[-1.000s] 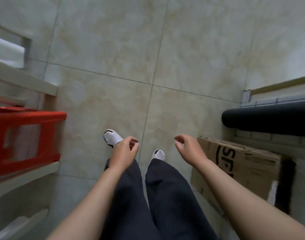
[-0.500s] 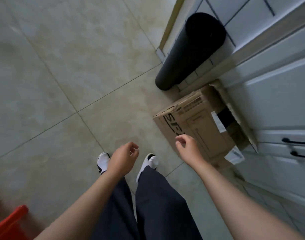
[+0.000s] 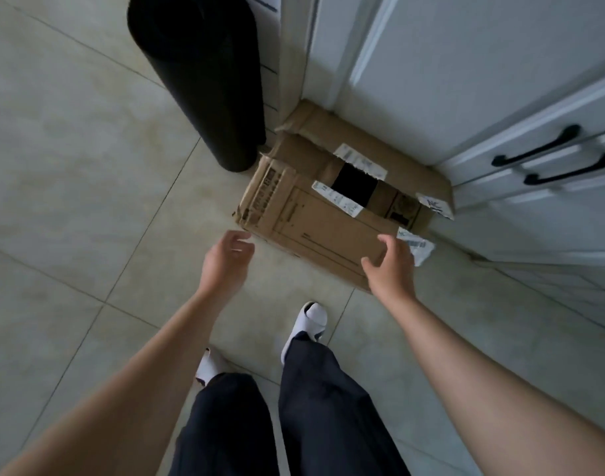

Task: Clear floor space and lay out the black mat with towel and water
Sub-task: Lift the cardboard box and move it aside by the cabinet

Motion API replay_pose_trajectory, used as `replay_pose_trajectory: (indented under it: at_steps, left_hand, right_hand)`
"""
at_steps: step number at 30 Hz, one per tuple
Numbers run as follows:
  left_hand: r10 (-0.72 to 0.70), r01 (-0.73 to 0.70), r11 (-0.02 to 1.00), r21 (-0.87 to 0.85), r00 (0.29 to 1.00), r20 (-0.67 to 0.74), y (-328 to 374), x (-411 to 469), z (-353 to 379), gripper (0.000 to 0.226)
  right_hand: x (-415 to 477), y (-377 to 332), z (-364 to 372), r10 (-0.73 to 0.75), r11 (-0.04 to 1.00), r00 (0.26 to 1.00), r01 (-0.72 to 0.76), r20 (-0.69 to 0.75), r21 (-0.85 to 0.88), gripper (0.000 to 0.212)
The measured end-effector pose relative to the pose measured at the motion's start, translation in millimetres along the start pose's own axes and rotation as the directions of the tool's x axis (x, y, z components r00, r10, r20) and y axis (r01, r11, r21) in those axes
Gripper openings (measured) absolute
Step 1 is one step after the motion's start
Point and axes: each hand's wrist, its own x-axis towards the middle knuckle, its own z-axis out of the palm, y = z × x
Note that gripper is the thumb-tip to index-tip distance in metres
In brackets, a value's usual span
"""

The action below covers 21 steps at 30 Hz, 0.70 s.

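Two hands are hovering near the cardboard box (image 3: 314,218), and you are holding nothing in either. Your left hand (image 3: 225,266) is hanging just beside the box's near left corner, fingers loosely curved and released. Your right hand (image 3: 392,269) is spreading relaxed fingers over the box's near right edge, beside a torn white label (image 3: 419,247); contact with the cardboard cannot be confirmed. The box is lying on the tiled floor (image 3: 70,166) against the white cabinet (image 3: 466,80). The rolled black mat (image 3: 198,80) is standing on end against the wall, its lower end just beside the box's far left corner
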Motion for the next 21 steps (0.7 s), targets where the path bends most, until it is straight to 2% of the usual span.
replay_pose_trajectory:
  at_steps: [6, 10, 14, 17, 19, 21]
  left_hand:
    - [-0.044, 0.042, 0.999, -0.019, 0.994, -0.104, 46, 56, 18, 0.03]
    - [-0.058, 0.062, 0.998, 0.023, 0.99, -0.127, 66, 85, 30, 0.05]
    - [-0.088, 0.092, 0.995, 0.03, 0.99, -0.111, 77, 113, 46, 0.071]
    - [-0.059, 0.063, 0.989, 0.134, 0.998, -0.034, 76, 130, 53, 0.061]
    - [-0.036, 0.032, 0.983, 0.181, 0.999, 0.016, 74, 139, 55, 0.047]
    - [-0.015, 0.006, 0.981, 0.192, 0.999, 0.045, 73, 145, 54, 0.044]
  right_hand:
    - [34, 37, -20, 0.165, 0.983, 0.977, -0.151, -0.138, 0.106, 0.054]
    - [50, 54, -18, 0.238, 0.957, 0.963, -0.21, -0.128, 0.198, 0.065]
    - [63, 67, -7, 0.408, 0.848, 0.91, -0.35, -0.068, 0.399, 0.068]
    - [70, 77, 0, 0.507, 0.774, 0.861, -0.468, 0.025, 0.427, 0.056]
    - [73, 85, 3, 0.526, 0.746, 0.849, -0.493, 0.058, 0.447, 0.049]
    - [77, 91, 4, 0.538, 0.725, 0.841, -0.498, 0.061, 0.476, 0.043]
